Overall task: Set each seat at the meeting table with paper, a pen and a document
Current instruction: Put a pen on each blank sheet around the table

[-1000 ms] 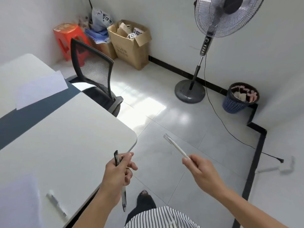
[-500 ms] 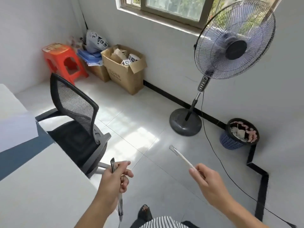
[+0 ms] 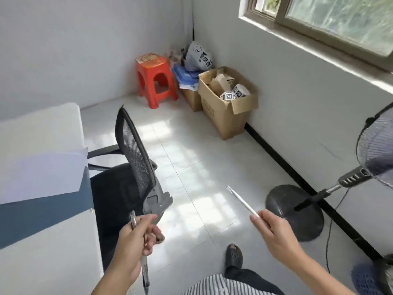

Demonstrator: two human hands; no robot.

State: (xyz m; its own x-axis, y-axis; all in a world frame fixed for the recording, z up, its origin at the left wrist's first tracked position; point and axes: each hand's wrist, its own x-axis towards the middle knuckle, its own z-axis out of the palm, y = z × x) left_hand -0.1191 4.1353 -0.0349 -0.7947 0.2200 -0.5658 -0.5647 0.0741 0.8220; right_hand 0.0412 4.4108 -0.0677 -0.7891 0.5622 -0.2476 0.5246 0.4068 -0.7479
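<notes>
My left hand (image 3: pixel 136 241) is closed around a dark pen (image 3: pixel 145 273) that runs from above my fingers down past my wrist. A white pen (image 3: pixel 242 201) sticks up and to the left out of my right hand (image 3: pixel 274 235), which grips its lower end. Both hands hover over the floor, right of the meeting table (image 3: pixel 46 262). A white sheet of paper (image 3: pixel 42 175) lies on the table at the seat by the black mesh chair (image 3: pixel 134 158).
The chair stands tucked against the table's right edge. A standing fan (image 3: pixel 297 211) with its cord is on the right. A cardboard box (image 3: pixel 225 103), an orange stool (image 3: pixel 155 77) and bags fill the far corner. My foot (image 3: pixel 234 255) is on the tiled floor.
The view has swung left and forward along the table's right side; the chair and corner are nearer, the fan has slid to the right edge. Both hands keep their pens.
</notes>
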